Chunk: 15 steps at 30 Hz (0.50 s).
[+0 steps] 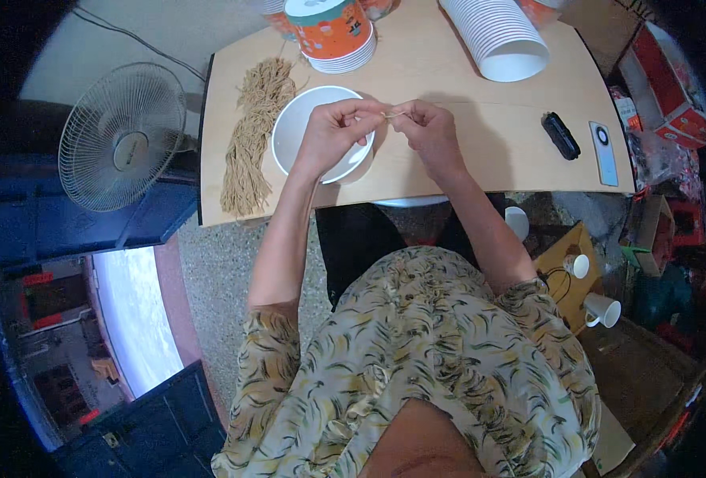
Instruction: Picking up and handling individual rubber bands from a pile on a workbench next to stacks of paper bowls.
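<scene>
Over the table, my left hand (337, 134) and my right hand (433, 137) meet fingertip to fingertip, both pinching a short piece of thin tan string (394, 115). Its ends are mostly hidden by my fingers. Beneath my left hand stands a white bowl or tub (292, 131), its near and left rim showing; I cannot make out anything inside. Left of the tub lies a long bundle of tan paper-like strings (249, 147), loosely heaped along the table's left side.
An orange printed tub stack (333, 36) and a lying stack of white tubs (500, 44) occupy the table's far side. On the right are a black case-like object (560, 135) and a phone (604, 153). A fan (123, 139) stands left; mugs (602, 309) sit low right.
</scene>
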{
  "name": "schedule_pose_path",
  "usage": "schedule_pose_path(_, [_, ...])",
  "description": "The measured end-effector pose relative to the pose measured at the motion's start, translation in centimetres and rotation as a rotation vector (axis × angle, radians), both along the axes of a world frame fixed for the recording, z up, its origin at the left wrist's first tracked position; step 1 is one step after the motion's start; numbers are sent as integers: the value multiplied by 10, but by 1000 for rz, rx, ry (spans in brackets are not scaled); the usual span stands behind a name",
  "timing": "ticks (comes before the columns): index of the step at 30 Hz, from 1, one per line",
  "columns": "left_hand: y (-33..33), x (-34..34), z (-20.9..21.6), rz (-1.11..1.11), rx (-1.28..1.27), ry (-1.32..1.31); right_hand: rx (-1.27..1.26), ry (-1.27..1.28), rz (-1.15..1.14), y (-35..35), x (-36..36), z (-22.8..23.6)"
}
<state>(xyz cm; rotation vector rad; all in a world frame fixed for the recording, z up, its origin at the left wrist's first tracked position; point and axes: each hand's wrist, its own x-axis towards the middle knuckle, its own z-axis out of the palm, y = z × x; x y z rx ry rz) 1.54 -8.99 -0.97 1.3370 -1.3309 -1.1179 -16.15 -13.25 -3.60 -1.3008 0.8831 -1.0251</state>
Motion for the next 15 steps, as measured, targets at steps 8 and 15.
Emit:
schedule_pose_path(8, [-2,1,6,-10,90,27,-27,-9,35,-2,-4,-5])
schedule_pose_path(15, [0,-4,10,-3,53,-123,75,11,94,-1,-6,7])
